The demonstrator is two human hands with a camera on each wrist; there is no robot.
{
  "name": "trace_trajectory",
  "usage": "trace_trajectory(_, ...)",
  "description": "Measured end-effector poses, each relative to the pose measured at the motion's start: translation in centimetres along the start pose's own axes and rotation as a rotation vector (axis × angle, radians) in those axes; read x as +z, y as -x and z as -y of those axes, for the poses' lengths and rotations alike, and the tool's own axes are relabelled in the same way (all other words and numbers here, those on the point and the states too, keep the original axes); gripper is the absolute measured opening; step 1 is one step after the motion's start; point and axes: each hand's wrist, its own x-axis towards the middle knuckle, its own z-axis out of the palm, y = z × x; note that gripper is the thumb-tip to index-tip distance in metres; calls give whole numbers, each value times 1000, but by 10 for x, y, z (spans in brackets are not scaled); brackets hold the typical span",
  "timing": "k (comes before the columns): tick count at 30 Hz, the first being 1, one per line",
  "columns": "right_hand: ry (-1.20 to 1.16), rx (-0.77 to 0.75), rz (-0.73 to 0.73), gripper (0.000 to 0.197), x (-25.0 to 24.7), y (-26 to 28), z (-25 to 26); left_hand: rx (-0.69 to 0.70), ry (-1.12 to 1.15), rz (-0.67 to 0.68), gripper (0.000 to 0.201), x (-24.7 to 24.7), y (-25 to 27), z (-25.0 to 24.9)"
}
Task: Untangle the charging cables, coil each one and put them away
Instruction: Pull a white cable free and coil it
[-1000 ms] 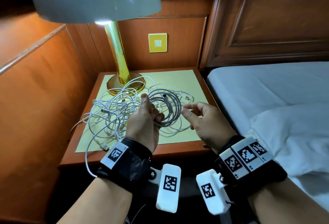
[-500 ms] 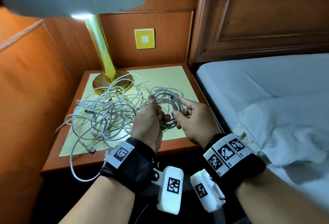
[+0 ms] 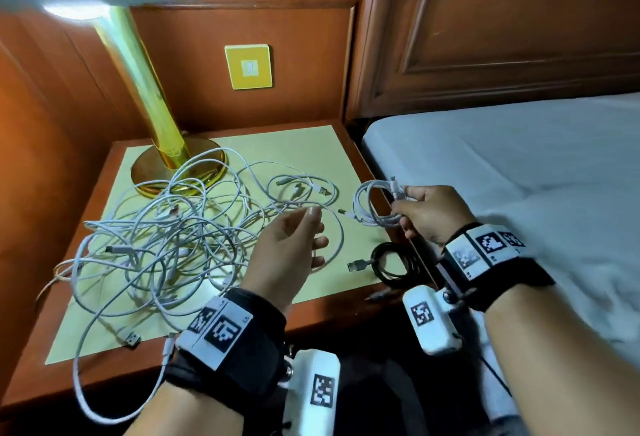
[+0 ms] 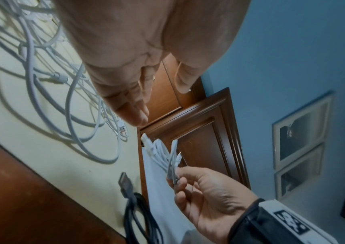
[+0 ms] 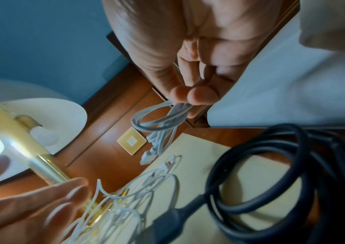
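Observation:
A coiled white cable (image 3: 372, 205) (image 4: 163, 154) (image 5: 159, 125) hangs over the nightstand's right edge, pinched in my right hand (image 3: 420, 210) (image 4: 190, 184) (image 5: 188, 95). My left hand (image 3: 294, 241) (image 4: 132, 105) (image 5: 48, 199) hovers open and empty above the tangle of white cables (image 3: 173, 231) (image 4: 48, 92) spread on the yellow mat (image 3: 304, 144). A coiled black cable (image 3: 391, 264) (image 4: 138, 214) (image 5: 271, 173) with a USB plug lies at the mat's front right corner, below my right hand.
A brass lamp (image 3: 156, 130) stands at the back left of the wooden nightstand (image 3: 41, 366). One white cable loops over the front edge. The bed (image 3: 519, 165) lies directly to the right, wood panelling to the left and behind.
My left hand has let go of the white coil and opened. My right hand has carried the coil right, away from the tangle, uncovering the black cable.

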Motion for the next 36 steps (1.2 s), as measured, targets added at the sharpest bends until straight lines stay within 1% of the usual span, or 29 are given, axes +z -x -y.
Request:
trace_trajectory(3, 49, 87, 23, 19, 7, -16, -10, 30, -150, 18, 19, -5, -6, 4)
trace_trajectory(5, 103, 130, 41, 14, 9, -23, -13, 27, -196, 39, 15, -7, -7, 4)
trace_trajectory(7, 126, 177, 62, 12, 9, -27, -15, 41, -245, 58, 15, -7, -9, 5)
trace_trajectory(10, 104, 228, 70, 18, 8, -31, -17, 54, -295, 84, 16, -8, -9, 6)
trace_trajectory(16, 30, 208, 68, 10, 11, -32, -18, 49, -335, 107, 15, -8, -7, 6)
trace_trajectory(21, -17, 187, 59, 13, 11, -27, -18, 44, -359, 108, 16, -9, -5, 7)
trace_trajectory(25, 15, 166, 67, 15, 9, -27, -20, 61, -386, 111, 17, -9, -3, 6)
trace_trajectory(27, 65, 155, 79, 16, 9, -28, -23, 73, -415, 106, 17, -9, -2, 6)
trace_trajectory(30, 254, 117, 76, 16, 12, -27, -24, 79, -463, 110, 17, -8, -1, 6)
trace_trajectory(32, 376, 92, 48, 23, 12, -26, -21, 86, -492, 119, 17, -7, 1, 5)
trace_trajectory(34, 421, 106, 24, 30, 12, -25, -19, 90, -516, 120, 17, -6, 2, 4)
trace_trajectory(36, 406, 154, 35, 29, 12, -26, -18, 97, -527, 117, 17, -6, 2, 4)
